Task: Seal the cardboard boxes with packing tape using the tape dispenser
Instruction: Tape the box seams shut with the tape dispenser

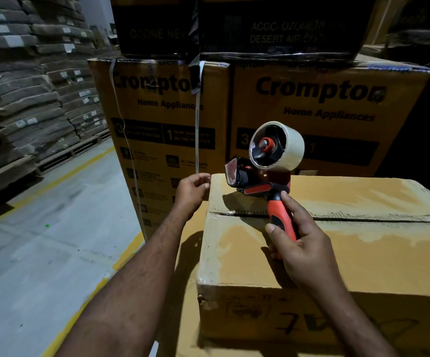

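Right grip (302,249) clamps dispenser (260,187) handle, centre frame, over box (363,258). Left grip (192,189) sits at box's upper-left corner; closure cannot be told.

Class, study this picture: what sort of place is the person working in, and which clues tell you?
Most likely a warehouse: printed appliance cartons stacked high, bundled goods piled on wooden pallets, and a concrete floor marked with yellow lane lines.

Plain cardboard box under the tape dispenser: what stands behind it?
Two yellow Crompton cartons stand behind the cardboard box, dark cartons stacked on them. The right one's lower part is hidden by it.
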A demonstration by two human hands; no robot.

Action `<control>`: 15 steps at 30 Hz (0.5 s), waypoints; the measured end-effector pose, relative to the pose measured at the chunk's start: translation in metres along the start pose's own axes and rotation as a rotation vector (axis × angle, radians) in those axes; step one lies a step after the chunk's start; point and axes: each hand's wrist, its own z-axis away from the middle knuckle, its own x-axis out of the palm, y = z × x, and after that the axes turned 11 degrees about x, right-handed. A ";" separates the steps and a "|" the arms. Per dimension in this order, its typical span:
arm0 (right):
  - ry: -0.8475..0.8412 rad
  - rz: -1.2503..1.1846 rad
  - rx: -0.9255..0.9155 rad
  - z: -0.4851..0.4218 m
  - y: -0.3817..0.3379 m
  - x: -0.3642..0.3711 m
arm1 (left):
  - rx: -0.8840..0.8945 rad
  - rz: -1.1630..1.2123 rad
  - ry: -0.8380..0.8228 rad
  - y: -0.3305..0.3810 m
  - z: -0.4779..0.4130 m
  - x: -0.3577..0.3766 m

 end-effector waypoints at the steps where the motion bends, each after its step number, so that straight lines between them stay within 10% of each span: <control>1: 0.002 0.002 0.001 0.000 0.000 0.000 | 0.006 -0.003 0.000 -0.001 -0.001 0.000; 15: 0.018 0.048 -0.030 0.000 -0.005 0.004 | -0.118 -0.124 -0.344 0.032 0.000 0.012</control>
